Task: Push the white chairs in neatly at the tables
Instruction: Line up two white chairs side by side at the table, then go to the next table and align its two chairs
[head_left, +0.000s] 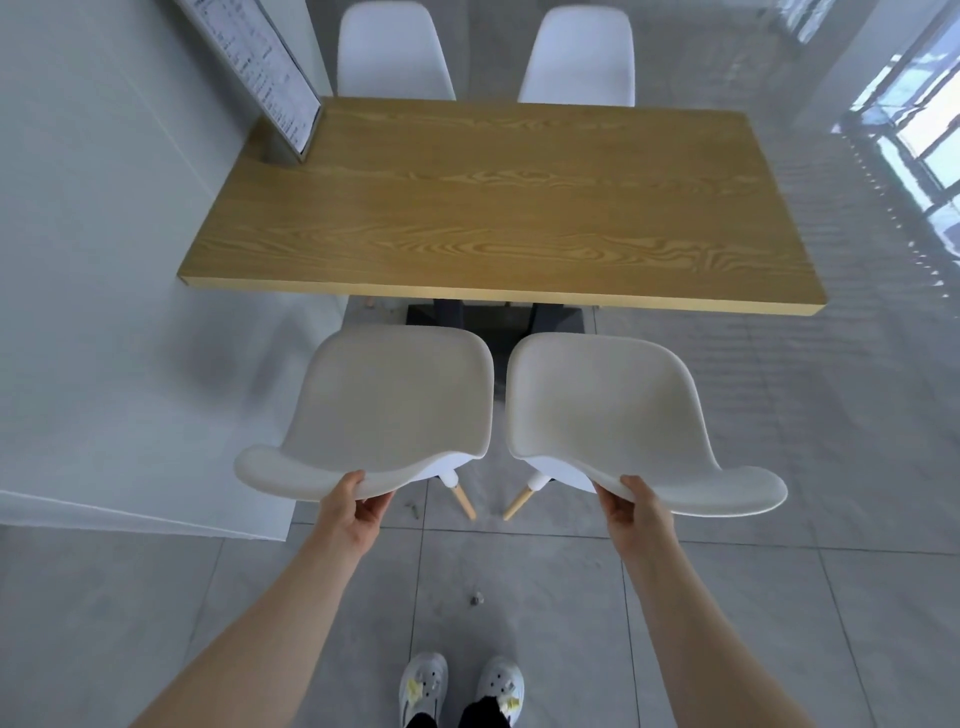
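Here each hand, left hand (353, 506) and right hand (636, 506), grips a white chair's backrest, left chair (384, 400) and right chair (613, 405) facing the table (493, 208).

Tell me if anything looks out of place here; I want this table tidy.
Both near chairs, left chair and right chair, sit pulled out from the table, backs splayed apart. Left hand and right hand grip them. Small debris lies on the floor.

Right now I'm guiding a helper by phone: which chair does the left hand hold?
Find the wooden table; two white chairs stand on its near side. The left hand grips the backrest of the chair beside the wall, the one nearest the framed board.
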